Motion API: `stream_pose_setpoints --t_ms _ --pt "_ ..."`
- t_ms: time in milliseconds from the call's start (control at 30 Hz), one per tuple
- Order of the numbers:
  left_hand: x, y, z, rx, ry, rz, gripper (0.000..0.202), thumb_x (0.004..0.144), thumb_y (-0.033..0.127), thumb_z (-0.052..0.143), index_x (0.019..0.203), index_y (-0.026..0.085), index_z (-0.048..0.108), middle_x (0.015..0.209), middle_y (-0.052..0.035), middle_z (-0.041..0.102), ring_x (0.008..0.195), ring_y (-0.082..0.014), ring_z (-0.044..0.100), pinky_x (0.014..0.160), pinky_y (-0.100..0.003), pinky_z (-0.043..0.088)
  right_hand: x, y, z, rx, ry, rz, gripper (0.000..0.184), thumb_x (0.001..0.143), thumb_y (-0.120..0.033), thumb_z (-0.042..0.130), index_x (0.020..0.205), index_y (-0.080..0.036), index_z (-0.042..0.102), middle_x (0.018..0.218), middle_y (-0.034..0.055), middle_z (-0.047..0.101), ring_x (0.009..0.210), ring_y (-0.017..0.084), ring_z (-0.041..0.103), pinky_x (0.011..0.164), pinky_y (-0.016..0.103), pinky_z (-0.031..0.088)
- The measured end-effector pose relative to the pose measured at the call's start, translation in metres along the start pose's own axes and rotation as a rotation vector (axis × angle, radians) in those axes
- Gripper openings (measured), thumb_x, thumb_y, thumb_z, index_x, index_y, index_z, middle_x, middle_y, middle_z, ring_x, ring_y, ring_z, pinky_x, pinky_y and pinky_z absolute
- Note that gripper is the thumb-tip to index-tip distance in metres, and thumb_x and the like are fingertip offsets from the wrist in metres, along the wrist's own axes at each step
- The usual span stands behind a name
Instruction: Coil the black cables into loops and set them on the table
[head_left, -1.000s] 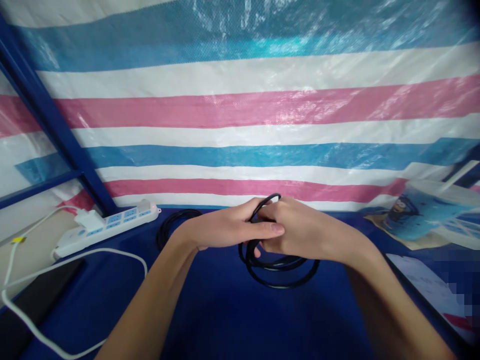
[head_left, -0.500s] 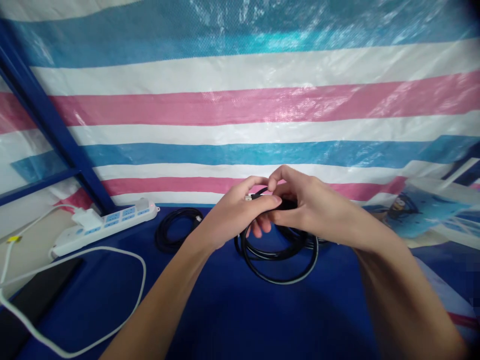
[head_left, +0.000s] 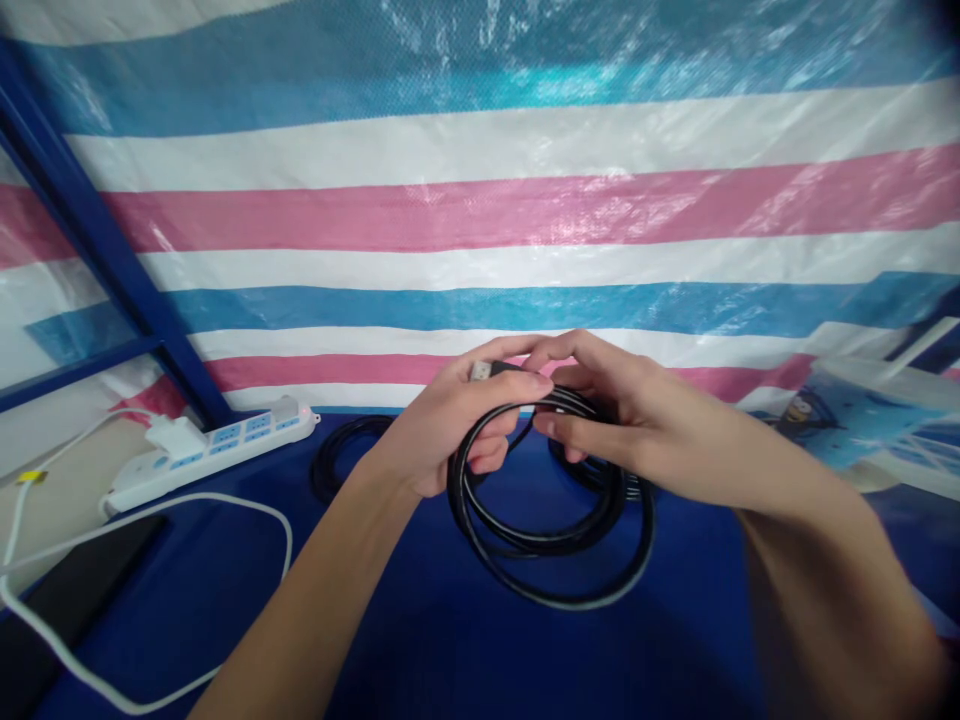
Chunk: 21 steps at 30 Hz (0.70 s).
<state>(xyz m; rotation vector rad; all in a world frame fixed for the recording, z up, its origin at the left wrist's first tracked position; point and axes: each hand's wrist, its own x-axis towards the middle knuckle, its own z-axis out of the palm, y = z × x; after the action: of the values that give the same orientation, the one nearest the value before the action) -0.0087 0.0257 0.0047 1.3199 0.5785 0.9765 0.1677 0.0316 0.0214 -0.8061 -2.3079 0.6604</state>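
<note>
A coiled black cable (head_left: 555,545) hangs in several loops between both hands above the blue table cover (head_left: 420,630). My left hand (head_left: 442,430) pinches the cable's end near a small metal plug (head_left: 480,371), fingers curled round the loops. My right hand (head_left: 622,420) grips the top of the same coil from the right, fingers wrapped over the strands. A second black cable coil (head_left: 346,458) lies on the cover behind my left wrist.
A white power strip (head_left: 214,450) with a plugged charger lies at the left, its white cord (head_left: 150,600) looping over the cover. A dark flat slab (head_left: 67,600) sits at the lower left. A striped tarp (head_left: 480,230) hangs behind; a printed bag (head_left: 862,420) sits at right.
Both hands rose from the table and drew the coil up with them. The loops hang wider now, and the plug end shows at my left fingertips.
</note>
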Motion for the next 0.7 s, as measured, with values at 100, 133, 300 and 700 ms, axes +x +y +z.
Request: stream_pose_setpoints --t_ms 100,133,300,700 --pt "0.001 0.001 0.001 -0.006 0.080 0.071 0.038 0.081 0.028 0.063 0.118 0.030 0.054 0.044 0.0109 0.033 0.033 -0.0035 0.028 0.033 -0.013 0.029 0.003 0.001 0.001 -0.162 0.070 0.027 0.008 0.088 -0.019 0.051 0.095 -0.018 0.056 0.075 0.0004 0.063 0.052 0.010 0.054 0.049 0.023 0.041" --pt "0.001 0.002 0.001 -0.018 0.103 0.090 0.041 0.081 0.031 0.062 0.121 0.029 0.052 0.045 0.0101 0.036 0.035 -0.0047 0.033 0.035 -0.014 0.032 0.005 0.002 0.002 -0.185 0.115 0.036 0.007 0.088 -0.019 0.051 0.087 -0.017 0.057 0.067 -0.0006 0.060 0.047 0.008 0.051 0.045 0.022 0.038" --pt "0.005 0.007 -0.003 -0.176 0.256 0.192 0.052 0.087 0.045 0.049 0.132 0.021 0.039 0.063 0.0011 0.056 0.052 -0.0136 0.056 0.048 -0.024 0.047 0.015 0.009 0.005 0.207 0.534 0.087 0.008 0.085 -0.022 0.056 0.079 -0.018 0.058 0.051 -0.0063 0.042 0.036 0.006 0.042 0.034 0.019 0.029" --pt "0.018 -0.012 -0.008 -0.376 0.570 0.110 0.059 0.086 0.051 0.045 0.135 0.019 0.034 0.087 -0.0088 0.064 0.068 -0.0170 0.059 0.058 -0.029 0.048 0.024 0.025 -0.013 0.996 1.164 0.251 0.020 0.077 0.002 0.047 0.075 -0.017 0.054 0.052 -0.0075 0.036 0.041 0.005 0.035 0.040 0.015 0.039"
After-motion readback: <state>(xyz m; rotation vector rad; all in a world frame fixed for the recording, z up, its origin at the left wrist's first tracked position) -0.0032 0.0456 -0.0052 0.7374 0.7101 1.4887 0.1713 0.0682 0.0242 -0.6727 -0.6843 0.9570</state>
